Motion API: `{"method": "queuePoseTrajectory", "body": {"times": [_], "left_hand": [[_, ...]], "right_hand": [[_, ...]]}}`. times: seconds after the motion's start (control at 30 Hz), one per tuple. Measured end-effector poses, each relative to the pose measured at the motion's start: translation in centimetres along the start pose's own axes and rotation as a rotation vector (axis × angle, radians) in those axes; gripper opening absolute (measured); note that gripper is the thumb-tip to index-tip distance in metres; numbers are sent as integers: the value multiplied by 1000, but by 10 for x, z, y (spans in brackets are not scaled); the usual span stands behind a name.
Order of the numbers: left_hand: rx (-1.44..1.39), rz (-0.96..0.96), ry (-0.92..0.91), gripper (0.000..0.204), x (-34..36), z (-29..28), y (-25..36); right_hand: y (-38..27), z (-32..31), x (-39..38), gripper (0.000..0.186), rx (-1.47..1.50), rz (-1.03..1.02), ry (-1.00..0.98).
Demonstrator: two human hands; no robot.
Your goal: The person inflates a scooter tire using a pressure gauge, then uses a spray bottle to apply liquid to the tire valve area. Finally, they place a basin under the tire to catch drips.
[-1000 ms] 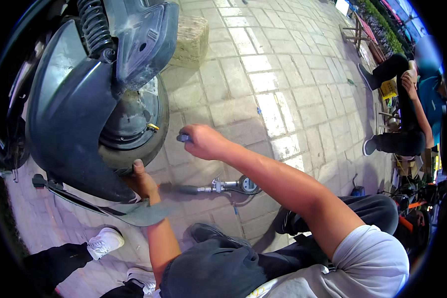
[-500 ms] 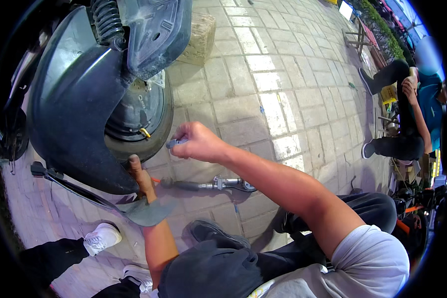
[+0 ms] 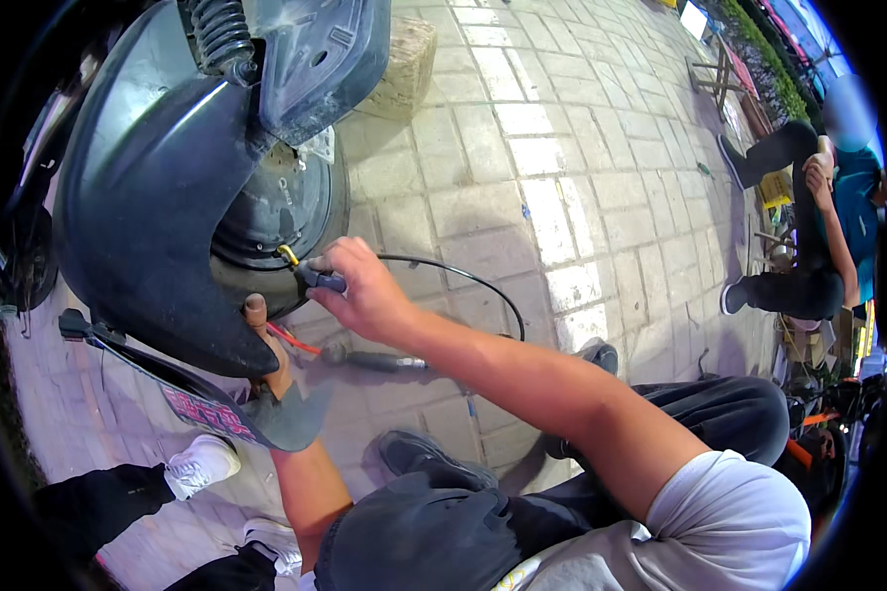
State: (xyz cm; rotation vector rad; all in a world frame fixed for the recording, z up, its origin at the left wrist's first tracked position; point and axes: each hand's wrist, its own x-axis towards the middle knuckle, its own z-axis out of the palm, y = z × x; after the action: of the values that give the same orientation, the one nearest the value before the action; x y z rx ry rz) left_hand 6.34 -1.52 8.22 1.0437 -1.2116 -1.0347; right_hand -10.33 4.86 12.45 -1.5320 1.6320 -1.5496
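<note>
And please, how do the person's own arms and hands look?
The left hand and right hand are bare, with no glove or watch visible. Both forearms are uncovered. The right sleeve is short and pale grey; the left sleeve cannot be made out.

Your way to the yellow valve stem (image 3: 287, 254) lies from the right, over the open paving (image 3: 463, 163) beside the tyre (image 3: 338, 197). On the left, the dark fender (image 3: 148, 217) walls the wheel off; above, a black plastic panel (image 3: 325, 59) overhangs it, with a wooden block (image 3: 406, 71) just to the right. Your right hand (image 3: 363, 291), gripping the grey nozzle (image 3: 323, 281), takes up the space right beside the valve, and a black hose (image 3: 488, 291) loops out beyond. Below, your left hand (image 3: 271, 350), the flap (image 3: 294, 419) and a dark handle (image 3: 379, 361) narrow the passage.
</note>
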Motion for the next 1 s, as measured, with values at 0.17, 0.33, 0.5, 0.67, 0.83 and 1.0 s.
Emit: {"method": "queuePoseTrajectory", "body": {"times": [0.17,0.33,0.5,0.67,0.83,1.0], "left_hand": [[-41,-16,-22,49,-3,6,5],[-67,-26,-33,47,-5,7,5],[-93,-26,-51,45,-5,10,5],[-199,-85,-51,43,-8,20,19],[-215,-139,-53,45,-10,21,23],[-180,-170,-113,51,-7,11,18]], "right_hand": [[-1,12,-6,31,-34,-42,129],[-7,14,-2,31,-115,-37,145],[2,12,2,36,-114,-23,99],[9,28,1,45,-203,65,43],[16,30,9,44,-363,-174,65],[14,25,20,41,-330,-118,10]]}}
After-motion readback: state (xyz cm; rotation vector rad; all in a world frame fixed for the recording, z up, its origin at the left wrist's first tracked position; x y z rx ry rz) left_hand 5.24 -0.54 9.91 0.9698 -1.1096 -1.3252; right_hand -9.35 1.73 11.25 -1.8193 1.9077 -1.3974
